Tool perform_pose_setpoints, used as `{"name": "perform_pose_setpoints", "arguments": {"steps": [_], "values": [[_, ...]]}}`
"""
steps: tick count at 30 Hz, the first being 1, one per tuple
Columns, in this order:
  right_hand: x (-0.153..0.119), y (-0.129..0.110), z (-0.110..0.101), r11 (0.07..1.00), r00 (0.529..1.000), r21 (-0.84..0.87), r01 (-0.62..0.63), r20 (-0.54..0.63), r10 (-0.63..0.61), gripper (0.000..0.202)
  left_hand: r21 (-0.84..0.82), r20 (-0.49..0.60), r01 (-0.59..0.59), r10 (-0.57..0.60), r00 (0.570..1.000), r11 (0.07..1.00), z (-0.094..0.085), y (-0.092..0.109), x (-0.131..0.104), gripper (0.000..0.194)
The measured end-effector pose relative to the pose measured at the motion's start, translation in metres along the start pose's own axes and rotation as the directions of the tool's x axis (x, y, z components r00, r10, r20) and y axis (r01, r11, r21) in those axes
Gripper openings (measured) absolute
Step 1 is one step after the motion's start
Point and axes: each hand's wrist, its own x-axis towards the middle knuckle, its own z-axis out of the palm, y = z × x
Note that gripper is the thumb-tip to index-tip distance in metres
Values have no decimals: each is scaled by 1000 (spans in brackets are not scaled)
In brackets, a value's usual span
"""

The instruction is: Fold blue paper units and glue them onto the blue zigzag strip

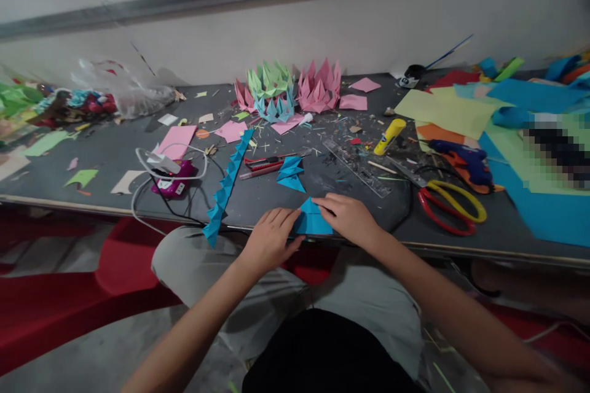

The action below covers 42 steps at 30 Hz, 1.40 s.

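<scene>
Holding blue paper [315,223], left hand [271,234] and right hand [349,218] half-curled; paintbrush [449,51] at dark jar [412,75]

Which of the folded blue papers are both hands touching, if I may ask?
The peaked piece at the near edge of the table, between the left hand and right hand; the long strip and small bundle lie apart from both hands.

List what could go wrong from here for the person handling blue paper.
The zigzag blue strip overhangs the table's front edge, so the left hand might knock it off.
The red cutter lies beyond the hands; if its blade is out, which I cannot tell, reaching past could risk a cut.
</scene>
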Motion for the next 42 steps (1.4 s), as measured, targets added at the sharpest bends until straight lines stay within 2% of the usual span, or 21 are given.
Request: {"name": "perform_pose_setpoints", "arguments": {"steps": [3,5,10,15,18,21,24,27,30,33,37,40,42], "values": [[-4,0,2,999,997,44,12,-74,-9,24,21,-13,12,-11,1000,1000,2,3,0,36],[-7,-1,1,996,993,34,77,-96,-73,22,33,-15,15,-15,1000,999,2,5,1,35],[-11,-9,-6,965,962,-4,263,-77,-262,26,84,-48,69,-65,997,994,3,12,5,30],[-11,-12,-9,937,935,-30,349,-63,-350,19,97,-72,115,-108,991,989,1,20,10,29],[-10,-9,-12,941,941,-6,339,-10,-339,14,43,-55,124,-122,991,991,-1,20,12,32],[-9,-5,-14,944,950,123,305,32,-311,15,-25,-51,150,-151,987,988,1,15,17,25],[-8,-2,-11,936,963,230,268,-20,-270,16,-66,-82,157,-162,983,985,8,9,23,12],[-7,1,-3,957,968,161,243,-105,-228,16,-69,-111,151,-158,981,986,14,8,26,9],[-8,4,4,983,967,9,183,-181,-178,18,-40,-131,156,-160,978,987,16,9,28,16],[-8,6,7,989,959,-52,139,-240,-148,22,0,-148,150,-149,978,989,17,10,28,20],[-8,8,7,982,961,-40,183,-204,-188,31,27,-194,114,-107,975,993,20,9,28,19],[-8,9,8,989,969,-8,148,-198,-147,42,-4,-245,56,-55,968,998,25,6,27,20],[-7,9,9,989,971,-7,145,-189,-143,41,-30,-266,22,-29,964,999,27,4,27,21]]}}
